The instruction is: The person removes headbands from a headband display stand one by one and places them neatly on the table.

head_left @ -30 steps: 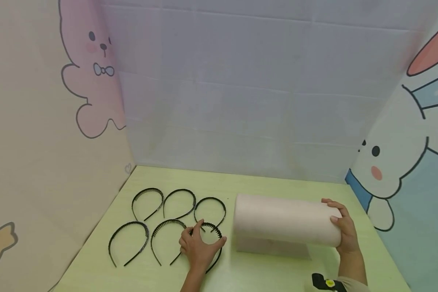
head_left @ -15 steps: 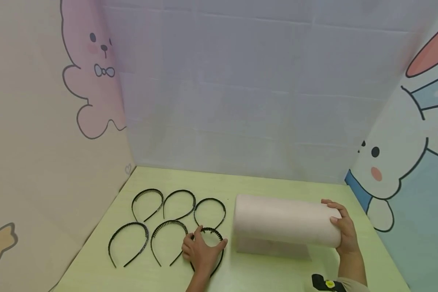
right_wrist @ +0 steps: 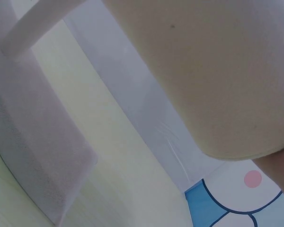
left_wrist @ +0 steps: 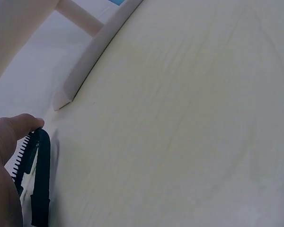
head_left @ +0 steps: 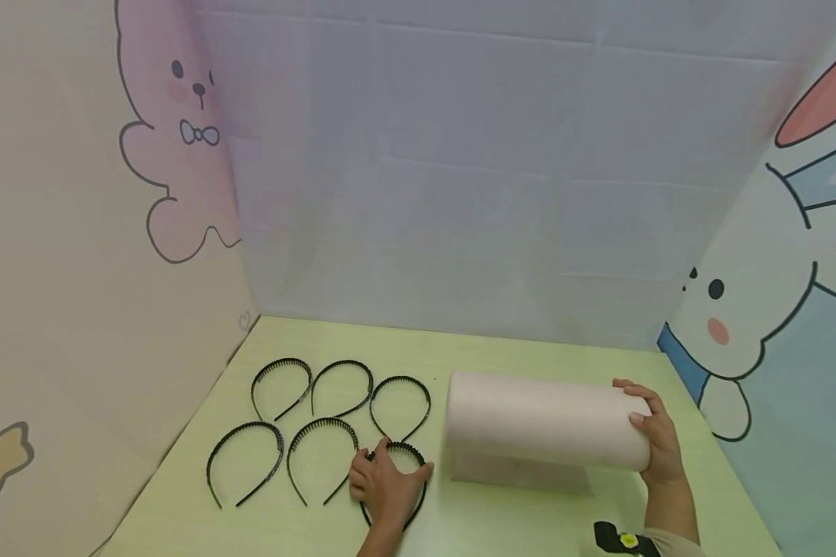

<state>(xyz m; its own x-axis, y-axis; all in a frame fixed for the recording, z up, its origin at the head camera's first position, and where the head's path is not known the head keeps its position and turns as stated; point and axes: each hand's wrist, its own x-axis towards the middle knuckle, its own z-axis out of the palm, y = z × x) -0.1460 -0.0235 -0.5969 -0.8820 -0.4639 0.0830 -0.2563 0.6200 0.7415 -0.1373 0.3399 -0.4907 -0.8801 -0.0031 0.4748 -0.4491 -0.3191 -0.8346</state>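
In the head view my left hand spans a black toothed headband lying at the front right of the group, thumb on its right side and fingers on its left. The left wrist view shows the thumb against the upright edge of this headband. My right hand grips the right end of a pale, cloth-covered cylinder stand. From below, the right wrist view shows the cylinder, a post and the flat base under it.
Several more black headbands lie in two rows to the left, among them a front-left headband, a middle headband and a back-right headband. The pale table meets a plain back wall and printed side walls.
My left hand has slid the headband towards the front edge, apart from the headband behind it that it overlapped. The right hand and the cylinder stand have stayed put.
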